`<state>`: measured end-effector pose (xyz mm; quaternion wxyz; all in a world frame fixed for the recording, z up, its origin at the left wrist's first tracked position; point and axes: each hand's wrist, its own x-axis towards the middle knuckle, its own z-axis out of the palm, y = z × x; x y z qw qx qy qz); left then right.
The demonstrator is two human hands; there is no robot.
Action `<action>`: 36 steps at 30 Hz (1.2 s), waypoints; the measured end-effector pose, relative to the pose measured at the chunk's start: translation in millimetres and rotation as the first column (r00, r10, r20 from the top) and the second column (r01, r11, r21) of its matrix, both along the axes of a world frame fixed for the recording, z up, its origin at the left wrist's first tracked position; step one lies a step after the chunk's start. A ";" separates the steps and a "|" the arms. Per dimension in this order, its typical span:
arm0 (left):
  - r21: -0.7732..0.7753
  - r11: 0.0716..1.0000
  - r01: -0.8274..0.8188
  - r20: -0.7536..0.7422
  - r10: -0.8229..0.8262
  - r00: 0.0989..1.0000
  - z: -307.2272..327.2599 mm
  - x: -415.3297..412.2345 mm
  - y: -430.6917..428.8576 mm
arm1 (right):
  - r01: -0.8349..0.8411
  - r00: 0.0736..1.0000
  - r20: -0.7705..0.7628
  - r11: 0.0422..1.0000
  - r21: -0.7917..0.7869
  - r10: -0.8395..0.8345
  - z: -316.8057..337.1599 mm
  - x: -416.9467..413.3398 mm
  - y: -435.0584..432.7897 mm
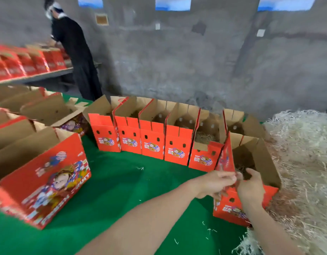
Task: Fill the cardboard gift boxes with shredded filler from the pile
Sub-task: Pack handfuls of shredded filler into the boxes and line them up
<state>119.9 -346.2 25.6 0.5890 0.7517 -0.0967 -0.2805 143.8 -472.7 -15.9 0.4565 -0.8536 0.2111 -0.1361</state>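
While the left hand (218, 181) pinches its glossy red flap (226, 159), the right hand (251, 186) grips the cardboard box (264, 162).

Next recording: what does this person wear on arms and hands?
Nothing visible. The left hand and right hand are ungloved; the left forearm and right forearm are bare to the frame edge: no sleeve, watch, bracelet or ring shows, though the picture is blurred.

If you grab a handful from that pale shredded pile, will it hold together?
Probably light and floppy: the pile is loose, thin strands. It likely sheds, since stray shreds lie on the green cloth. Tangled as it looks, a clump would mostly cling together.
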 end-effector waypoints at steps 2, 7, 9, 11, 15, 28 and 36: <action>-0.081 0.992 -0.099 0.056 0.104 0.993 8.9 -22.5 36.4 | -0.050 0.986 0.161 0.999 -0.001 0.050 11.6 -6.0 39.5; -0.113 0.765 -0.634 0.289 0.636 0.716 16.5 -72.1 217.7 | -0.456 0.865 0.206 0.888 -0.060 0.458 24.9 -35.4 194.9; -0.107 0.511 -0.853 0.450 0.790 0.417 19.3 -99.1 313.5 | -0.694 0.715 0.080 0.719 -0.036 0.695 24.0 -58.2 266.4; -0.065 0.237 -0.969 0.566 0.809 0.160 19.9 -127.0 405.6 | -0.857 0.515 -0.041 0.516 0.008 0.856 21.0 -85.5 331.1; 0.202 -0.036 -0.979 0.688 0.716 0.116 11.2 -166.9 546.2 | -0.978 0.206 -0.143 0.206 -0.016 0.968 9.7 -128.7 423.6; 0.815 0.062 -0.576 0.521 0.355 0.776 -5.4 -153.0 584.5 | -0.785 0.382 -0.368 0.508 0.355 0.848 -10.0 -129.1 487.8; 0.638 0.619 -0.459 0.324 0.325 0.888 -4.8 -152.2 511.6 | -0.610 0.652 -0.445 0.773 0.173 0.614 -11.7 -102.4 449.3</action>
